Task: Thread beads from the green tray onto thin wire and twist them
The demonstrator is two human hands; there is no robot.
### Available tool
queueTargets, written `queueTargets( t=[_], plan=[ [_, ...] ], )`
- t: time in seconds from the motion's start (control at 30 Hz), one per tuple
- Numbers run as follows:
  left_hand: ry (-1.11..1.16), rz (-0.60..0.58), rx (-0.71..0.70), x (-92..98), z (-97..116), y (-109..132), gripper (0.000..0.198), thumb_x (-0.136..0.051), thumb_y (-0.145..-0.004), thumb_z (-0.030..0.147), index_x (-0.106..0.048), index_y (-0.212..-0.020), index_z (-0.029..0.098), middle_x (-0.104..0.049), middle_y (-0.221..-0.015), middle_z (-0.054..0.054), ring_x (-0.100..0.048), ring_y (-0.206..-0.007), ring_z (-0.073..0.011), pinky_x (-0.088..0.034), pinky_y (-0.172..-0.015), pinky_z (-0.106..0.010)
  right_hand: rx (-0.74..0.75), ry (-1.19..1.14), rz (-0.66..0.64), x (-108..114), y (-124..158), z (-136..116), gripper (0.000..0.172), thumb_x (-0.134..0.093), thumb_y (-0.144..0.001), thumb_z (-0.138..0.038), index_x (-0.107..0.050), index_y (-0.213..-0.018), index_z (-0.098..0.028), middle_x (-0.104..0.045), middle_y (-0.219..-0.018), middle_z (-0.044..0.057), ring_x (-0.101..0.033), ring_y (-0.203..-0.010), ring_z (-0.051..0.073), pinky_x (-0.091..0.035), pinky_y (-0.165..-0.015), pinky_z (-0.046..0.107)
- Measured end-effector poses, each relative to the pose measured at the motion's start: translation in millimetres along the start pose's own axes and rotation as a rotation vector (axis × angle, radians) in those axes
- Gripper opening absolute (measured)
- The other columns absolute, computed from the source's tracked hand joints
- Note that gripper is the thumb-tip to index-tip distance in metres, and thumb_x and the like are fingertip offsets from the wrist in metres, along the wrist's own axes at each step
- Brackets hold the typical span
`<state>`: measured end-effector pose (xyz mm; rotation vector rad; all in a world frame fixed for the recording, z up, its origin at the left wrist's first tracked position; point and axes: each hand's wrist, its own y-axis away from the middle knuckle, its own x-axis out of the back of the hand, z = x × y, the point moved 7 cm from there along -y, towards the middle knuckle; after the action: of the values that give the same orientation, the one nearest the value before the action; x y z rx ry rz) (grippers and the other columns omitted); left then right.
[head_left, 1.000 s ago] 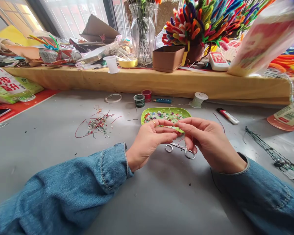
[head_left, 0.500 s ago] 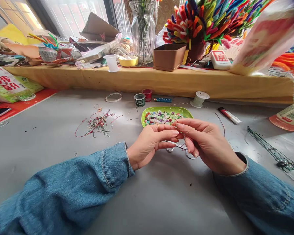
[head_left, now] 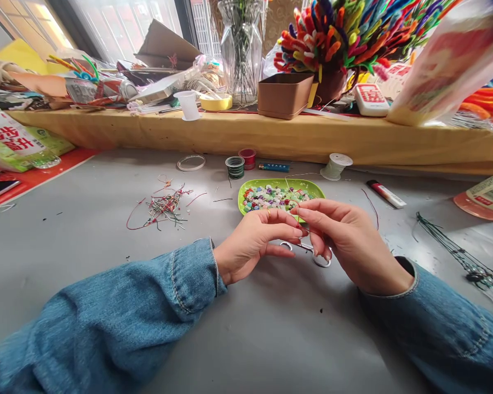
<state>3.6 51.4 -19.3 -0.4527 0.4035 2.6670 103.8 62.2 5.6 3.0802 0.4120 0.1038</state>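
A thin red cord (head_left: 298, 218) runs between my two hands, just in front of the bead tray. My left hand (head_left: 258, 241) pinches it with thumb and forefinger, the other fingers loosely curved. My right hand (head_left: 340, 236) grips the cord between thumb and forefinger too, its fingertips close to those of the left. Behind the fingers lies a green tray (head_left: 241, 206) of small multicoloured beads (head_left: 267, 196). Beneath the hands is a pair of scissors (head_left: 321, 260), with the ring handles showing and the blades mostly hidden.
Cord scraps (head_left: 167, 208) lie left. Behind the tray are a dark green spool (head_left: 234, 168), red spool (head_left: 248, 159), white spool (head_left: 336, 166) and blue tube (head_left: 274, 167). A lighter (head_left: 385, 194), knotted dark cords (head_left: 456, 251) and a bottle (head_left: 487, 194) are at right.
The fingertips of both hands have drawn slightly apart, and a short upright stretch of red cord now shows between them. My left fingers have dipped a little.
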Motion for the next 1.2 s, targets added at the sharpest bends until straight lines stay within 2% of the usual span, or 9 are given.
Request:
queueTargets(
  t=[0.1,0.23,0.4,0.53,0.67,0.8,0.97,1.07,1.2],
  plan=[
    [0.001,0.003,0.001,-0.2,0.3,-0.2,0.011,-0.063,-0.061,0.017,-0.057,-0.070,0.015,-0.055,-0.078,-0.001,-0.052,-0.074,-0.0098,-0.045,-0.059,-0.021,-0.010,0.011,0.008,0.4,0.2,0.3,0.022,-0.055,-0.073,-0.036,-0.060,-0.080,-0.016,-0.048,-0.035,-0.005,-0.039,-0.031,0.002,-0.031,-0.030,0.010],
    [0.051,-0.031,0.017,-3.1,-0.1,-0.1,0.011,-0.058,-0.066,0.021,-0.059,-0.075,0.015,-0.056,-0.074,-0.001,-0.052,-0.071,-0.0092,-0.045,-0.057,-0.020,-0.009,0.013,0.013,0.1,0.5,-0.9,0.022,-0.055,-0.073,-0.036,-0.060,-0.080,-0.016,-0.048,-0.035,-0.006,-0.039,-0.031,0.003,-0.031,-0.030,0.011],
    [0.051,-0.048,0.007,-3.9,1.2,0.2,0.016,-0.056,-0.069,0.028,-0.059,-0.076,0.014,-0.053,-0.071,-0.002,-0.051,-0.072,-0.0099,-0.043,-0.055,-0.018,-0.031,0.012,-0.040,-4.5,0.0,0.3,0.023,-0.053,-0.074,-0.036,-0.059,-0.081,-0.015,-0.049,-0.036,-0.004,-0.040,-0.033,0.004,-0.033,-0.033,0.013],
    [0.070,0.032,-0.019,4.2,0.8,-0.7,0.015,-0.057,-0.068,0.027,-0.058,-0.074,0.013,-0.052,-0.076,-0.002,-0.051,-0.078,-0.0123,-0.043,-0.057,-0.019,-0.044,0.008,-0.053,-5.8,1.0,1.5,0.023,-0.051,-0.075,-0.036,-0.055,-0.082,-0.015,-0.054,-0.047,-0.002,-0.045,-0.041,0.006,-0.038,-0.039,0.016],
    [0.112,0.134,-0.064,13.6,0.2,-1.0,0.017,-0.060,-0.066,0.026,-0.057,-0.077,0.014,-0.053,-0.083,-0.002,-0.051,-0.080,-0.0124,-0.044,-0.062,-0.021,-0.006,0.150,-0.052,-7.0,4.8,-1.8,0.016,-0.053,-0.073,-0.032,-0.053,-0.075,-0.016,-0.054,-0.053,-0.002,-0.046,-0.046,0.006,-0.040,-0.045,0.018],
    [0.111,0.171,-0.104,16.1,1.2,0.4,0.016,-0.061,-0.065,0.028,-0.057,-0.074,0.015,-0.055,-0.078,-0.001,-0.052,-0.078,-0.0113,-0.043,-0.069,-0.024,0.052,0.292,-0.050,-9.1,8.7,-6.4,0.014,-0.051,-0.074,-0.029,-0.055,-0.070,-0.016,-0.049,-0.052,-0.003,-0.043,-0.045,0.007,-0.038,-0.044,0.019],
    [0.036,0.233,-0.156,19.5,6.1,2.8,0.015,-0.063,-0.062,0.028,-0.058,-0.070,0.015,-0.052,-0.070,0.002,-0.044,-0.061,-0.0050,-0.035,-0.054,-0.016,0.074,0.339,-0.069,-11.4,11.0,-6.5,0.015,-0.049,-0.076,-0.030,-0.056,-0.072,-0.017,-0.048,-0.054,-0.002,-0.042,-0.048,0.008,-0.036,-0.045,0.020],
    [0.007,0.264,-0.170,20.8,8.0,2.7,0.015,-0.064,-0.061,0.027,-0.058,-0.067,0.015,-0.049,-0.067,0.003,-0.036,-0.052,-0.0030,-0.028,-0.047,-0.017,0.080,0.363,-0.087,-12.6,11.2,-5.3,0.016,-0.047,-0.078,-0.030,-0.056,-0.072,-0.018,-0.048,-0.055,-0.001,-0.042,-0.048,0.008,-0.036,-0.046,0.021],
    [0.002,0.271,-0.190,20.2,9.7,2.2,0.015,-0.063,-0.062,0.027,-0.057,-0.066,0.014,-0.049,-0.068,0.003,-0.032,-0.050,-0.0029,-0.025,-0.046,-0.019,0.091,0.395,-0.110,-13.8,10.7,-4.6,0.015,-0.047,-0.078,-0.030,-0.055,-0.072,-0.019,-0.047,-0.056,-0.002,-0.040,-0.048,0.007,-0.034,-0.045,0.020]
  ],
)
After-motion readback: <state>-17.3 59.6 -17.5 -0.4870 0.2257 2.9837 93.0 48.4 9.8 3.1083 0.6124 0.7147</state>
